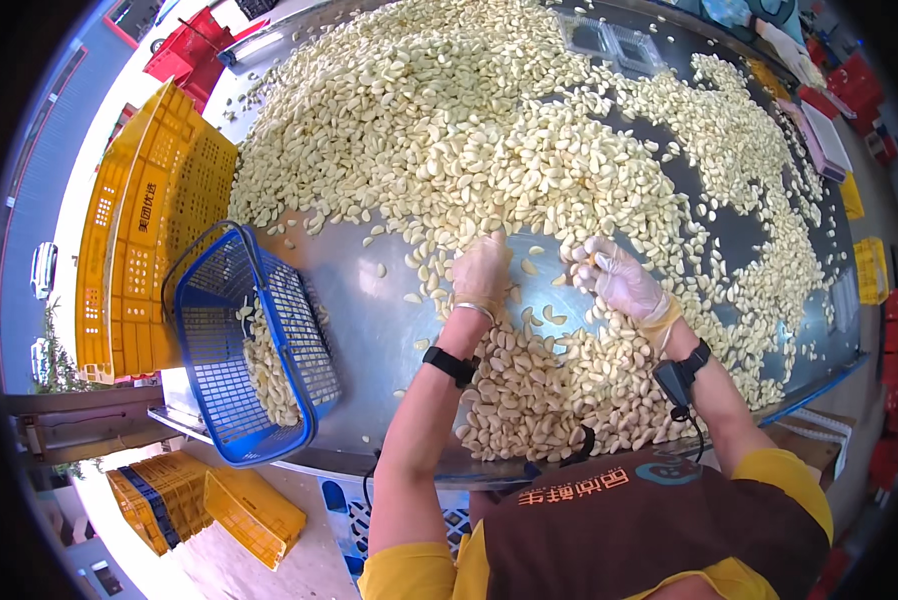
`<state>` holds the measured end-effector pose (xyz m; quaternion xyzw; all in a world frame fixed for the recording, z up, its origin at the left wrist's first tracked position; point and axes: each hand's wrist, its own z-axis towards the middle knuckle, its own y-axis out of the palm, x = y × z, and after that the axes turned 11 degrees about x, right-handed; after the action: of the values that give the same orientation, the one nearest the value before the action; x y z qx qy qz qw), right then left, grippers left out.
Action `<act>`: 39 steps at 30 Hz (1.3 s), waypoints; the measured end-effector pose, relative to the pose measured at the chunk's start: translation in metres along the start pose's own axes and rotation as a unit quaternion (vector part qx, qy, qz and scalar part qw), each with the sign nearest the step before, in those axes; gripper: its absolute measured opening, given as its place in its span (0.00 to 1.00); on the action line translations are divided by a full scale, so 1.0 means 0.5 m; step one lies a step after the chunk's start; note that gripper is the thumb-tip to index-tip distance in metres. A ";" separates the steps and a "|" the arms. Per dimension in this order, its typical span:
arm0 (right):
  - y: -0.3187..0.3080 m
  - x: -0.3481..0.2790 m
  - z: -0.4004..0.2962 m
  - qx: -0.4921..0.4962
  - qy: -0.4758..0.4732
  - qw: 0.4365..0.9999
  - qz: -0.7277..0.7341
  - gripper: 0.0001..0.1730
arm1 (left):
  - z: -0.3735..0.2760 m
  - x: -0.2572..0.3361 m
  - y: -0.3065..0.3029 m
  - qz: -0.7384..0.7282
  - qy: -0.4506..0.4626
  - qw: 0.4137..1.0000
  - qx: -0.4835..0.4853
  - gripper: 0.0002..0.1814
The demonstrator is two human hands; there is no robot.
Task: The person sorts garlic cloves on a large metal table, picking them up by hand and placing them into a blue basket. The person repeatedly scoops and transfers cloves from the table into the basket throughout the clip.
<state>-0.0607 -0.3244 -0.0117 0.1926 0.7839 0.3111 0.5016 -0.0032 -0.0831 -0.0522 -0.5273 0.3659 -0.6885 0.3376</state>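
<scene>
Peeled garlic cloves [494,150] lie in a wide heap across a metal table [374,315]. My left hand [482,271], in a thin clear glove, is at the heap's near edge with its fingers curled; what lies inside them is hidden. To its right, my right hand [621,281], gloved too, has thumb and fingertips drawn together at some cloves; whether it grips one is unclear. Loose cloves [542,315] are scattered between the hands. A nearer pile of slightly browner cloves [524,401] lies below my hands, at the table's front edge.
Left on the table stands a blue plastic basket [310,375] with cloves inside. Beyond it is a large yellow crate [145,225]. Clear plastic containers [610,45] lie at the far side. A co-worker's gloved hand [790,56] is at the far right. Yellow crates [254,514] stand on the floor.
</scene>
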 end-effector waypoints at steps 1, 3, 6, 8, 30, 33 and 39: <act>0.013 -0.004 0.004 -0.002 -0.002 1.000 0.004 0.11 | -0.014 -0.007 -0.001 -0.041 -0.011 0.999 0.010 0.13; 0.037 -0.013 0.056 -0.007 -0.001 0.998 -0.067 0.13 | -0.030 -0.034 -0.019 -0.273 -0.137 0.951 -0.045 0.12; 0.054 -0.001 0.165 0.045 -0.100 0.939 -0.325 0.13 | -0.026 -0.077 -0.070 -0.663 -0.387 0.622 -0.156 0.14; 0.069 0.042 0.244 0.065 -0.373 0.664 -0.645 0.14 | -0.014 -0.069 -0.116 -0.705 -0.414 0.568 -0.096 0.13; 0.425 0.044 0.184 -0.080 -0.216 0.880 -0.415 0.13 | -0.305 -0.179 -0.603 0.209 -0.150 0.887 0.382 0.23; 0.637 0.120 0.217 -0.164 -0.287 0.874 -0.355 0.12 | -0.305 -0.116 -0.624 0.038 -0.128 0.851 0.508 0.21; 0.679 0.233 0.305 -0.352 -0.458 0.672 -0.463 0.24 | -0.293 -0.062 -0.580 0.009 -0.065 0.813 0.579 0.18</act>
<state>0.0248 0.0408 0.0957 -0.2670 0.2769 0.1644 0.9083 -0.1622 0.1111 0.1568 -0.2747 -0.1186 -0.7343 0.6093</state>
